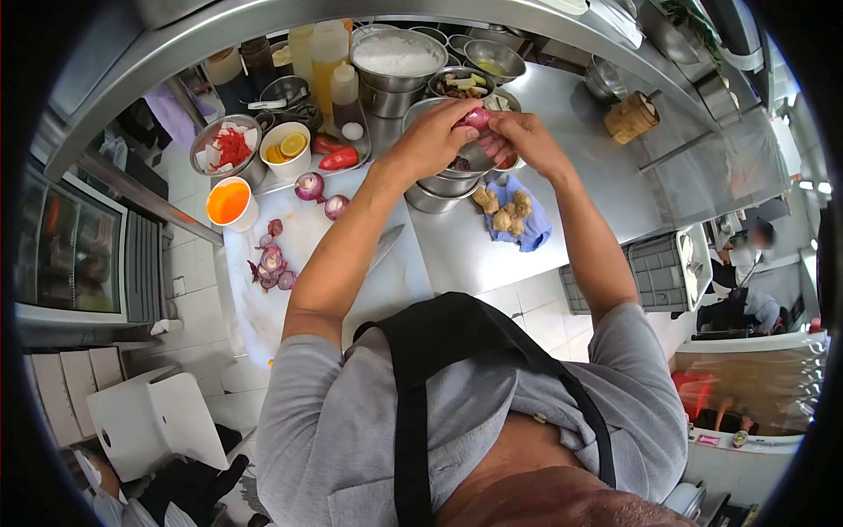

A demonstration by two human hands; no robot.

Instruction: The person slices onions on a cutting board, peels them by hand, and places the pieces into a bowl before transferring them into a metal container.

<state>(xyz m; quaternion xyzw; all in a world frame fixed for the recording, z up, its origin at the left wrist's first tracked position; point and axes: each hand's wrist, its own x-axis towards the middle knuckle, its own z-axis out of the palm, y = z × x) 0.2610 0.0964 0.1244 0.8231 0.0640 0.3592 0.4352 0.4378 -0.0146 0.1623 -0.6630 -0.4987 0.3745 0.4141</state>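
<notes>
Over a stack of metal bowls (445, 187), both my hands are closed on a red onion (477, 119). My left hand (436, 139) grips it from the left, fingers curled over its top. My right hand (525, 143) has its fingertips against the onion's right side. Some dark scraps lie in the bowl below. On the white cutting board (351, 303) are two more red onions (309, 186) and a pile of cut onion pieces (272, 261). A knife (386, 244) lies on the board, partly hidden by my left forearm.
Ginger (509, 213) rests on a blue cloth (531, 230) right of the bowls. Red peppers (339, 158), a tub of lemon halves (286, 151), an orange-filled cup (231, 203), bottles (329, 61) and a bowl of white powder (399, 54) line the back. A metal shelf rail arches overhead.
</notes>
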